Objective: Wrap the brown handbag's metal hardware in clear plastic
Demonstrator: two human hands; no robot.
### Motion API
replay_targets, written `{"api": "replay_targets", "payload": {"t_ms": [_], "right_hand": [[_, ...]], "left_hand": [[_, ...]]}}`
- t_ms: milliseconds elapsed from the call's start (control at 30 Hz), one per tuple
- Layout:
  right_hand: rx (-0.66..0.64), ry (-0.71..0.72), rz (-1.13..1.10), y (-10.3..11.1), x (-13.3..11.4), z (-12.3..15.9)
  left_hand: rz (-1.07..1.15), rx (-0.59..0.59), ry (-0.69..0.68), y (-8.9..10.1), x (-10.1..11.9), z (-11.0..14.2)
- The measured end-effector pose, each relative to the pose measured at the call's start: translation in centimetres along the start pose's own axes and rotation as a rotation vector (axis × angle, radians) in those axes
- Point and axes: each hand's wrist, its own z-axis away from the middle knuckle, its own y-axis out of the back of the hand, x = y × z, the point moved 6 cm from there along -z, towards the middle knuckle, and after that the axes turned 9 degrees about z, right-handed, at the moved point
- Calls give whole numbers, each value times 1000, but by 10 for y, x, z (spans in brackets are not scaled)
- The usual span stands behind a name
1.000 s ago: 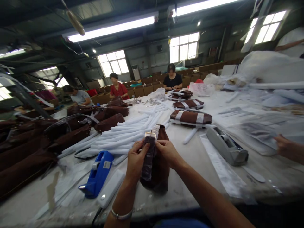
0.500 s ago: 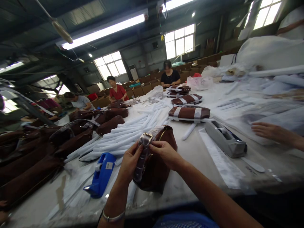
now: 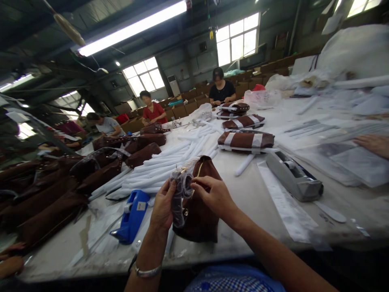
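A brown leather bag [image 3: 199,207] stands on the white work table [image 3: 252,194] right in front of me. My left hand [image 3: 162,207] is closed around the bag's strap [image 3: 179,194], which is wrapped in clear plastic film. My right hand [image 3: 212,196] pinches the top of that wrapped strap from the right, fingers closed on the film. A metal buckle on the strap is mostly hidden under the plastic.
A blue tape dispenser [image 3: 132,217] lies left of the bag, a grey one [image 3: 293,176] to the right. White foam tubes [image 3: 170,164] are piled behind. Brown bags [image 3: 60,190] crowd the left; wrapped bags [image 3: 246,140] lie farther back. Another person's hand [image 3: 372,144] rests at right; three people sit at the far end.
The wrapped strap has been bunched and folded lower between my hands, covering the buckle. The other person's hand at right has drawn back toward the edge.
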Motion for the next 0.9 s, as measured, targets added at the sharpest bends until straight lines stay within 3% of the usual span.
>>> {"api": "replay_targets", "payload": {"t_ms": [133, 233, 367, 533, 733, 800, 900], "right_hand": [[-57, -85, -57, -8, -1, 12], [-83, -184, -265, -15, 1, 22], [-43, -261, -415, -15, 4, 39], [-47, -213, -296, -11, 1, 55], [-55, -98, -132, -9, -5, 63], [-54, -73, -85, -9, -5, 64], [-53, -91, -11, -9, 1, 62]], "left_hand": [[-78, -4, -27, -6, -7, 14], [-152, 6, -49, -4, -14, 27], [-114, 0, -18, 0, -28, 39], [-50, -28, 113, 0, -37, 53], [-96, -188, 175, -10, -19, 72], [-86, -214, 150, -11, -16, 74], [-156, -144, 29, -3, -14, 71]]}}
